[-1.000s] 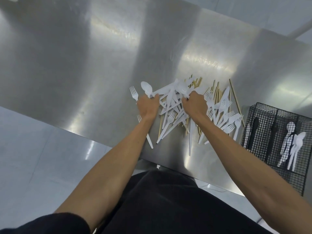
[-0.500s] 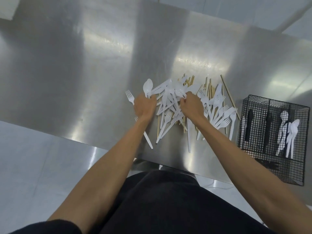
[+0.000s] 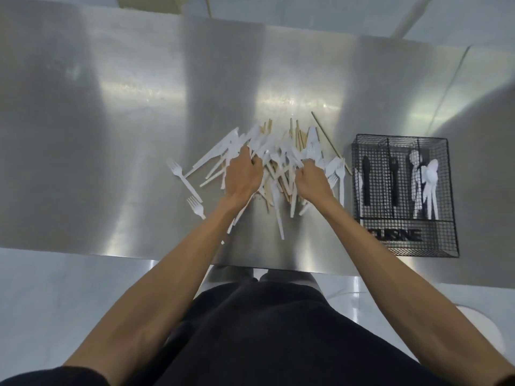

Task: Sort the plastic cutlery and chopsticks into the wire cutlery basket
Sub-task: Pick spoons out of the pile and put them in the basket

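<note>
Both hands work in the heap. My left hand (image 3: 242, 176) lies knuckles-up on its near left part, fingers curled down round white pieces of the plastic cutlery (image 3: 223, 147). My right hand (image 3: 313, 181) is curled the same way into the right part. Fingertips are buried, so I cannot tell which pieces each hand holds.

The heap lies mid-desk (image 3: 111, 107), forks, knives and spoons crossed over the wooden chopsticks (image 3: 298, 136). Two hands are in it because the pieces interlock: pulling one drags its neighbours.

Two forks (image 3: 181, 176) lie apart on the left. One chopstick (image 3: 327, 137) slants out towards the wire cutlery basket (image 3: 412, 247).

The basket stands just right of the heap, within my right hand's reach. Its dividers separate types: white spoons (image 3: 429, 179) in the right compartment, dark pieces (image 3: 366, 179) further left.

Judgement: sorting is at an early stage; most pieces remain on the desk. Next, separate one type, align the handles, then transfer. Risk: fork tines catching and scattering pieces.
</note>
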The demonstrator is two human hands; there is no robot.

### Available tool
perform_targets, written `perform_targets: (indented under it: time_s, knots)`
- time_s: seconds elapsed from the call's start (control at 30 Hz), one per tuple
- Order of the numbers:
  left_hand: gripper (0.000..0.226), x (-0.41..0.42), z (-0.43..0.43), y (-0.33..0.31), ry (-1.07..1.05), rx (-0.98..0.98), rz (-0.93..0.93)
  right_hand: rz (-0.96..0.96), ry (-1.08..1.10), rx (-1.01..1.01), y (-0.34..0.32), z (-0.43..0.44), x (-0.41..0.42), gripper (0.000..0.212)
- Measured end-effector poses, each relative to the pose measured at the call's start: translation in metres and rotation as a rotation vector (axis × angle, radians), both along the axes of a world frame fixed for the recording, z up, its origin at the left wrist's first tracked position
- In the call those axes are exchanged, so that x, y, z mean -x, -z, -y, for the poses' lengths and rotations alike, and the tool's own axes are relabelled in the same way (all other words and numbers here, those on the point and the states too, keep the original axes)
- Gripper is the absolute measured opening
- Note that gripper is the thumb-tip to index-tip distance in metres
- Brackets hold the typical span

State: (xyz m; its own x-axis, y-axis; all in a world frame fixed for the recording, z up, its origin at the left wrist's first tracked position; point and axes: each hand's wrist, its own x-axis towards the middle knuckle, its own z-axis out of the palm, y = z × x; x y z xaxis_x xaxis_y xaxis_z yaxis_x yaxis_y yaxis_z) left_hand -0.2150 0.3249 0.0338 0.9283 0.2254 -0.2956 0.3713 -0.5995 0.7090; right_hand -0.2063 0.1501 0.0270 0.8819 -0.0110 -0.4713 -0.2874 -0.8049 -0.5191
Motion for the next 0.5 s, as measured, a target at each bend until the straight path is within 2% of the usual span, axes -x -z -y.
perform_targets:
  time_s: [0.17,0.27,0.33,0.5]
  knots:
    - [0.014,-0.002,0.066,0.000,0.115,0.101,-0.035,0.078,0.099,-0.020,-0.005,0.067,0.007,0.022]
    - [0.026,-0.002,0.116,-0.004,0.127,0.165,-0.047,0.119,0.181,-0.039,-0.014,0.118,0.007,0.024]
    - [0.033,-0.004,0.149,-0.009,0.153,0.170,-0.057,0.136,0.214,-0.027,-0.017,0.155,0.007,0.020]
    - [0.025,-0.009,0.216,-0.011,0.255,0.136,-0.098,0.155,0.288,0.026,-0.015,0.234,0.012,0.019]
